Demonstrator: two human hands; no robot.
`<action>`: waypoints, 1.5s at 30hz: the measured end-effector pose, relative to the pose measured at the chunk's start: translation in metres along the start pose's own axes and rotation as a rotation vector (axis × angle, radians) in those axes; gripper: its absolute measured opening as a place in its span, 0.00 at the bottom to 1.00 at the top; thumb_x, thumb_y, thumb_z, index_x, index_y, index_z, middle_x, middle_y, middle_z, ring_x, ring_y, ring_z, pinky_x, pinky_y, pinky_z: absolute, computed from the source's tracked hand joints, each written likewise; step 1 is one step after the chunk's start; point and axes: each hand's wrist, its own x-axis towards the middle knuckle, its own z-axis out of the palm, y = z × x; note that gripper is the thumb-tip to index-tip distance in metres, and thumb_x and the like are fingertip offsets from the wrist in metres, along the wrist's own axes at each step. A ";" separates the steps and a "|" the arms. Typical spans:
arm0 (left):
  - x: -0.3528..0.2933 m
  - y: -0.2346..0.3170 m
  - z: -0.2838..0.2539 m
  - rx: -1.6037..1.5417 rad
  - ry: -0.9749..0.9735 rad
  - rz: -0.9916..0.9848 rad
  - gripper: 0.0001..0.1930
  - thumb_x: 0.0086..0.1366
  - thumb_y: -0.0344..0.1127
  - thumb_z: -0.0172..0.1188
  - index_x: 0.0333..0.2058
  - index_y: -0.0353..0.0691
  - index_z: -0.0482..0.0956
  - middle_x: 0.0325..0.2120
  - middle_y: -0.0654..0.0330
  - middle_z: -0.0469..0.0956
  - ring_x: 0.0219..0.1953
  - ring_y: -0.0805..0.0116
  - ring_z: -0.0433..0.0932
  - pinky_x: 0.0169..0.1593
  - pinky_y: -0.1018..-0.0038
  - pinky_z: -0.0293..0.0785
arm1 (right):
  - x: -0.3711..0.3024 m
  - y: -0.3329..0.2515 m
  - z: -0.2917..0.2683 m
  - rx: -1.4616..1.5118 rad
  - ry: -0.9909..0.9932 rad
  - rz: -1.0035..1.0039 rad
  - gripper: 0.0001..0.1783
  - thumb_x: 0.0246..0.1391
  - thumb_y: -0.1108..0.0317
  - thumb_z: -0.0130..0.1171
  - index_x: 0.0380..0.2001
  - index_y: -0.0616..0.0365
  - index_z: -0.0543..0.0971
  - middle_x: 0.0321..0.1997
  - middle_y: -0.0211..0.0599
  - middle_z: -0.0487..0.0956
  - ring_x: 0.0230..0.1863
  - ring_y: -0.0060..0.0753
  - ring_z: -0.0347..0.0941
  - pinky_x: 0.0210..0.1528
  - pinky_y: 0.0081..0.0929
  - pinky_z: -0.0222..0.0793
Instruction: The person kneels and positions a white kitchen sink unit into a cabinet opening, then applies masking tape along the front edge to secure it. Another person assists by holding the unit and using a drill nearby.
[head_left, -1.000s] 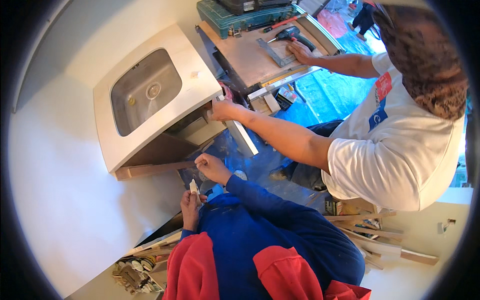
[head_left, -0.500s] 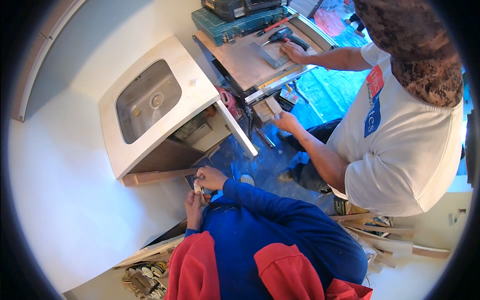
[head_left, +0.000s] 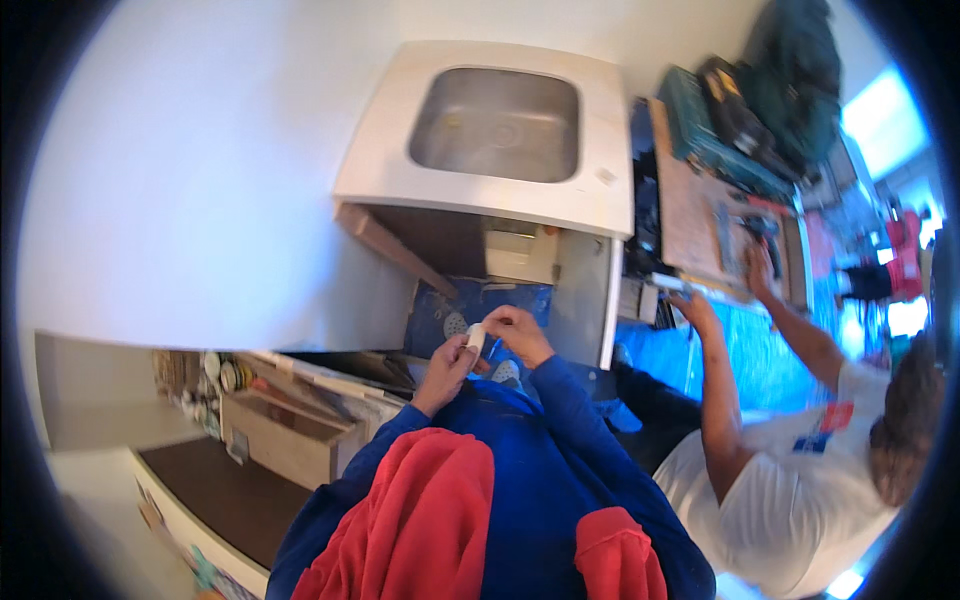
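In front of my blue-sleeved chest, my left hand (head_left: 448,370) is closed round a small cream-white piece (head_left: 476,338), which I cannot identify further. Just to its right, my right hand (head_left: 512,330) has its fingers pinched together beside that piece. Whether the right fingertips hold a part of it or something tiny is too blurred to see. Both hands are below the open front of a white sink cabinet (head_left: 588,290), with its steel sink (head_left: 500,125) set in the top.
A wooden leg (head_left: 400,250) stands at the cabinet's left front, and an open door (head_left: 613,305) juts out at its right. To the right a co-worker (head_left: 790,480) reaches over a board (head_left: 690,215) with a drill (head_left: 765,232) and tool cases (head_left: 715,150). A wooden drawer (head_left: 285,435) lies lower left.
The view has swung to the right, so the sink cabinet now stands straight ahead. My hands stay close together at the cream-white piece, while the co-worker's hands remain by the board.
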 end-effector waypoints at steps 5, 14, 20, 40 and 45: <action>0.006 0.012 -0.014 -0.042 0.137 -0.054 0.15 0.79 0.39 0.51 0.51 0.32 0.75 0.33 0.57 0.84 0.35 0.74 0.80 0.44 0.74 0.77 | 0.032 -0.013 0.024 -0.098 0.055 -0.132 0.04 0.61 0.72 0.63 0.36 0.61 0.82 0.33 0.32 0.82 0.37 0.22 0.76 0.42 0.26 0.73; 0.053 0.038 -0.069 0.136 0.326 -0.046 0.17 0.78 0.43 0.55 0.45 0.32 0.79 0.30 0.61 0.83 0.34 0.75 0.79 0.41 0.76 0.73 | 0.106 -0.077 0.050 -0.169 -0.046 -0.067 0.05 0.62 0.70 0.63 0.38 0.60 0.81 0.33 0.30 0.82 0.40 0.24 0.79 0.44 0.29 0.75; 0.078 0.024 -0.106 -0.024 0.371 -0.206 0.18 0.78 0.46 0.55 0.42 0.34 0.79 0.28 0.62 0.82 0.31 0.75 0.78 0.37 0.76 0.73 | 0.170 -0.142 0.082 -0.774 0.160 -0.623 0.20 0.57 0.67 0.68 0.52 0.57 0.78 0.51 0.46 0.77 0.50 0.49 0.76 0.53 0.43 0.72; 0.057 -0.006 -0.168 -0.424 0.629 -0.223 0.14 0.75 0.41 0.57 0.40 0.33 0.78 0.26 0.58 0.82 0.30 0.72 0.80 0.39 0.74 0.77 | 0.375 -0.182 0.165 -1.079 -0.181 -0.845 0.18 0.45 0.60 0.76 0.34 0.52 0.77 0.38 0.39 0.75 0.45 0.48 0.73 0.48 0.43 0.71; 0.059 -0.004 -0.168 -0.470 0.674 -0.164 0.14 0.76 0.41 0.57 0.41 0.33 0.78 0.27 0.59 0.81 0.31 0.73 0.80 0.39 0.75 0.77 | 0.382 -0.188 0.206 -1.048 -0.104 -0.884 0.18 0.47 0.58 0.75 0.33 0.53 0.77 0.37 0.39 0.76 0.45 0.48 0.74 0.47 0.43 0.71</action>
